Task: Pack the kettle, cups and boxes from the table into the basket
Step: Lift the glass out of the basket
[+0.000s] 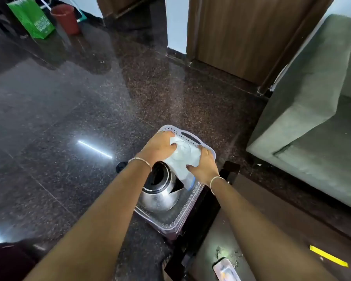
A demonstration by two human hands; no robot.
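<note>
Where granite floor (73, 110) gleams, perhaps damp.

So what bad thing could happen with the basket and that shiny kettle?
The white perforated plastic basket seems to sit at the edge of the dark table, so pressing down might tip it to the floor. The left hand and right hand push a see-through lidded box in right beside the shiny steel kettle; it could jam against the spout.
</note>
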